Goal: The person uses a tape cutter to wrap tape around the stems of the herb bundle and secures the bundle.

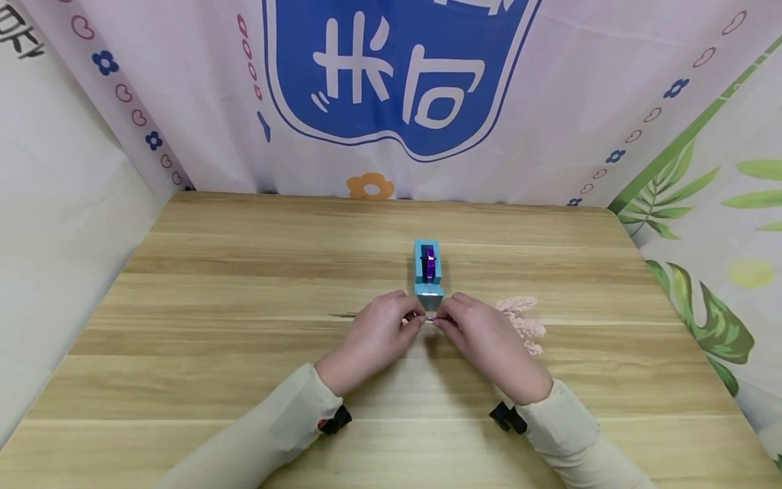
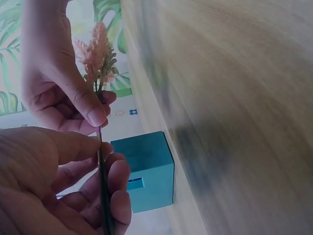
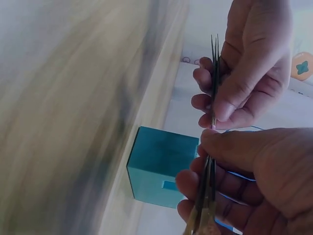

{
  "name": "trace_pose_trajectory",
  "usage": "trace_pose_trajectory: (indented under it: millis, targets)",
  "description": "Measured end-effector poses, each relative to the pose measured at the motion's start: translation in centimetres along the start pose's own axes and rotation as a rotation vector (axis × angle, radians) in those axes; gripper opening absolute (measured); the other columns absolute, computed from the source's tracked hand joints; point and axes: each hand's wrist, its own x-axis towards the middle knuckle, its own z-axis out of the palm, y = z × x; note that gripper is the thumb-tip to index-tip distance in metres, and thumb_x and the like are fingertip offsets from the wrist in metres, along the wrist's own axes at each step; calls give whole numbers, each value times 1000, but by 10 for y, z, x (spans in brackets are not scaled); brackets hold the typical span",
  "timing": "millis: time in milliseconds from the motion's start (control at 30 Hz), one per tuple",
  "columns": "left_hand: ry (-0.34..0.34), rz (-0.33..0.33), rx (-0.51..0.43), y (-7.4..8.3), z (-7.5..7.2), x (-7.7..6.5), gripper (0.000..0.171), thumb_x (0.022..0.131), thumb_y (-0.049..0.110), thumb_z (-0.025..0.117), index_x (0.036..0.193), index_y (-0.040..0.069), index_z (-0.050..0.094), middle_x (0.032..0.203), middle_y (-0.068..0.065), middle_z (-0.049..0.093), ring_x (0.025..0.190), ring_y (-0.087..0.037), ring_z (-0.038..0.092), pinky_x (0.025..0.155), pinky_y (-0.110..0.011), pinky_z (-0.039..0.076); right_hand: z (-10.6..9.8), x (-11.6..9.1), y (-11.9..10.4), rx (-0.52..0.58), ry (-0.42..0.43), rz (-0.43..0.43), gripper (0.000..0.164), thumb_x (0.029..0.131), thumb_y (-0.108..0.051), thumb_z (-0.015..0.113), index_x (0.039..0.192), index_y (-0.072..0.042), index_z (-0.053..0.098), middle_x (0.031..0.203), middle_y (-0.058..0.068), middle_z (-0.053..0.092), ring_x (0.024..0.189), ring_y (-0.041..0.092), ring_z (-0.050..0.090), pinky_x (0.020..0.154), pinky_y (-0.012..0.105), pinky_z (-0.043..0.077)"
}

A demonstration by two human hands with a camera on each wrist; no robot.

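Both hands hold a thin bundle of stems (image 1: 343, 315) level above the table, in front of a light blue tape dispenser (image 1: 419, 265). Pink feathery artificial flowers (image 1: 522, 319) stick out past the right hand (image 1: 489, 336). My left hand (image 1: 381, 333) pinches the stems, their bare ends pointing left. Just beside it, the right thumb and fingers grip the same bundle nearer the blossoms. Between the fingertips, a small band of purple tape (image 2: 99, 131) shows around the stems. A purple tape roll (image 1: 430, 261) sits inside the dispenser.
The wooden table (image 1: 214, 326) runs back to a printed cloth (image 1: 201, 88) with a blue emblem. Side cloths hang left and right, the right one (image 1: 709, 224) bearing green leaves. Dark wrist cameras (image 1: 509, 418) are worn at both cuffs.
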Motion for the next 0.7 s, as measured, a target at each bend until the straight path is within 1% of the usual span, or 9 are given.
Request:
trace_pose_trajectory:
  millis: [100,200,300,400,467,567,633,700]
  targets:
    - [-19,-2,8,0,0,1,9,99,11,71,103,9,79,91,-5,72,73,-12,56,64,-25,47,2,-1,1,-3,7,-7,6,97,-15,76,93,-14,72,84,-6,65,69,3,52,61,21,48]
    - [-30,9,0,-2,0,2,9,99,10,71,102,8,80,90,-4,72,73,-12,55,65,-26,47,2,-2,1,-2,1,-3,6,96,-15,76,94,-14,71,84,-6,64,68,4,51,60,21,47]
    - [-31,21,-14,-4,1,4,8,98,9,72,99,7,80,87,-4,70,74,-12,55,67,-26,47,2,-1,2,10,-23,11,8,99,-16,73,92,-14,70,81,-6,62,68,5,49,60,22,45]
    - [-25,34,-25,-6,2,4,7,98,8,72,97,6,79,86,-3,69,74,-13,54,67,-26,48,1,-1,2,22,-58,36,16,103,-17,66,88,-14,67,75,-6,59,67,7,49,61,25,45]
    - [-20,45,-30,-7,3,4,7,98,7,72,97,5,79,87,-3,69,74,-12,55,68,-25,48,0,-1,3,21,-73,46,18,104,-16,64,87,-13,68,75,-6,61,69,8,53,63,28,49]
    - [-7,65,-36,-9,5,4,7,98,7,72,97,5,79,89,-3,70,75,-12,55,67,-24,48,0,-1,5,31,-91,48,17,105,-16,63,92,-11,73,79,-4,66,75,9,59,69,32,54]
    - [0,71,-40,-9,7,4,7,98,7,72,98,6,79,90,-4,70,75,-12,55,67,-24,48,-1,0,6,38,-95,47,15,104,-16,65,96,-11,76,83,-4,69,79,10,62,72,33,56]
    - [8,77,-38,-10,8,4,7,98,8,72,99,6,79,90,-4,70,76,-11,56,68,-24,48,-1,1,7,49,-100,46,15,104,-16,65,97,-11,77,83,-5,69,79,10,62,73,33,55]
